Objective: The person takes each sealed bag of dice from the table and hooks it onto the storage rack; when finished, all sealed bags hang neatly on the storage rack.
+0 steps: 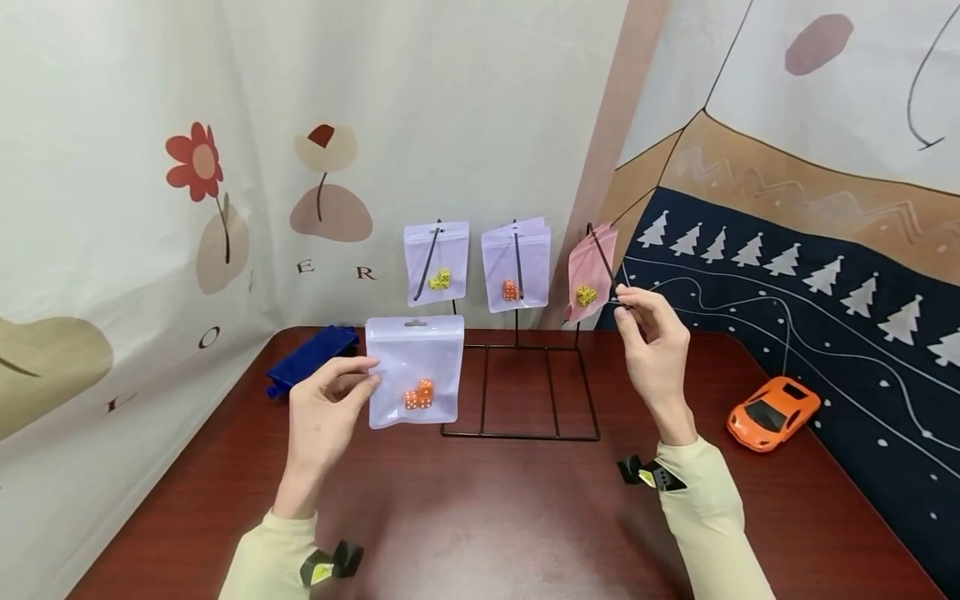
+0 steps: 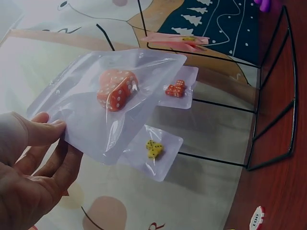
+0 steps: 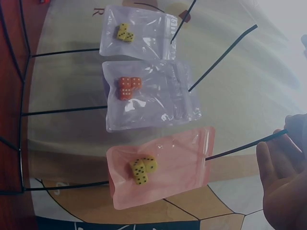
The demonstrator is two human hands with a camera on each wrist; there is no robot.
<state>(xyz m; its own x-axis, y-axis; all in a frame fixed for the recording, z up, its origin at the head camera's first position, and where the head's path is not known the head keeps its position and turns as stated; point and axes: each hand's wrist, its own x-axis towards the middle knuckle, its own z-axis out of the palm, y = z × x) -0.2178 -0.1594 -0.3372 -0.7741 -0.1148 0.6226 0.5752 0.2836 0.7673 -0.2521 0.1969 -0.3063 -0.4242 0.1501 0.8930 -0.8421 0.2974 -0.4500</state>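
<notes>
My left hand (image 1: 321, 412) pinches the left edge of a lilac zip bag (image 1: 393, 367) with several orange dice (image 1: 420, 396) inside, held upright in front of a black wire rack (image 1: 517, 436). At the rack's right, my right hand (image 1: 658, 350) pinches the tip of a hook (image 3: 240, 147) between thumb and fingers. A pink bag (image 3: 177, 177) with yellow dice hangs on that hook. Lilac bags with orange dice (image 3: 125, 86) hang on the middle hook. On the left hook is a lilac bag (image 1: 420, 250) with yellow dice.
A dark blue plastic object (image 1: 311, 360) lies at the back left of the table (image 1: 480, 508). An orange toy car (image 1: 774, 414) stands at the right. Printed cloth (image 1: 465, 108) hangs behind the rack. The left wrist view shows a poker chip (image 2: 257, 218).
</notes>
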